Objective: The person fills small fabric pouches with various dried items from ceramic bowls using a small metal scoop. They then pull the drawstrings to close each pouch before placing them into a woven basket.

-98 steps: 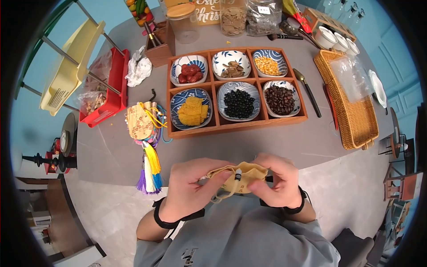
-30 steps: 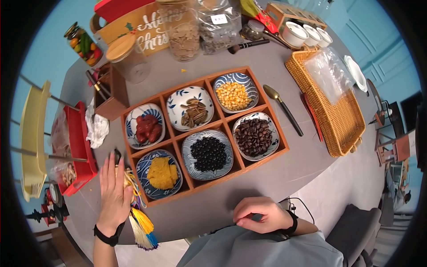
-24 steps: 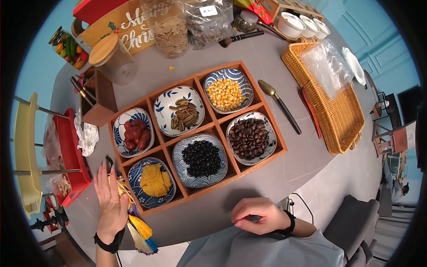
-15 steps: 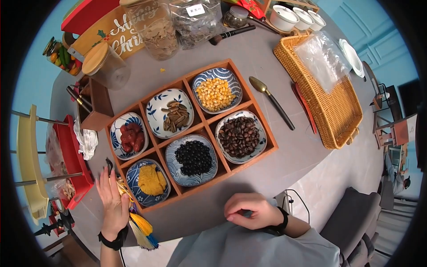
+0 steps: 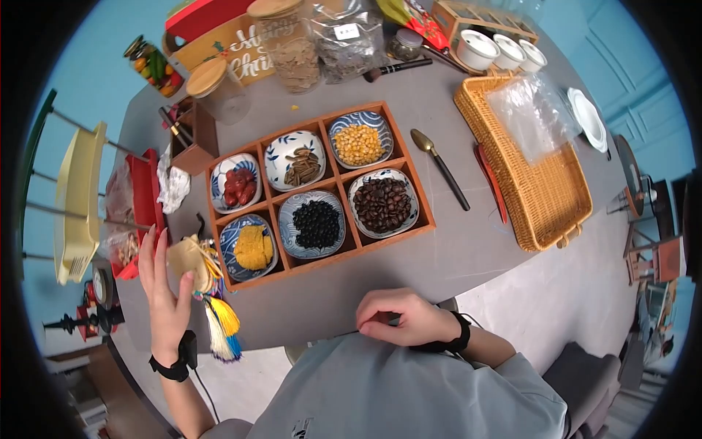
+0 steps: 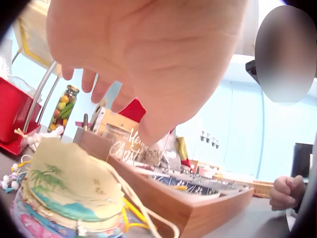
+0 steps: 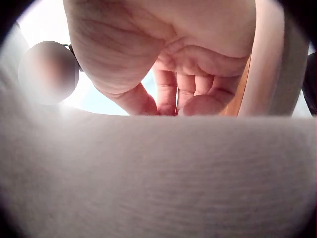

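Observation:
My left hand (image 5: 167,311) hovers with straight fingers and thumb apart, just left of a stack of drawstring pouches (image 5: 184,260). In the left wrist view, the palm is above the top pouch (image 6: 74,183), cream with a painted palm tree and loose cords. Yellow, white and blue tassels (image 5: 221,322) hang from the stack toward the table's near edge. My right hand (image 5: 406,318), loosely curled and holding nothing, rests in front of the grey shirt. The right wrist view shows its relaxed fingers (image 7: 185,89) above grey cloth.
A wooden six-section tray (image 5: 329,267) bears bowls of dates, seeds, corn, yellow pieces, black beans and coffee beans. Right of it lie a spoon (image 5: 442,168) and a wicker basket (image 5: 563,219). A red bin (image 5: 150,197) stands left, lidded jars (image 5: 219,91) behind.
Earlier both hands held a cream pouch; it now lies on the stack at left. My left hand has since lifted off the stack toward the left. The right hand stays before the shirt.

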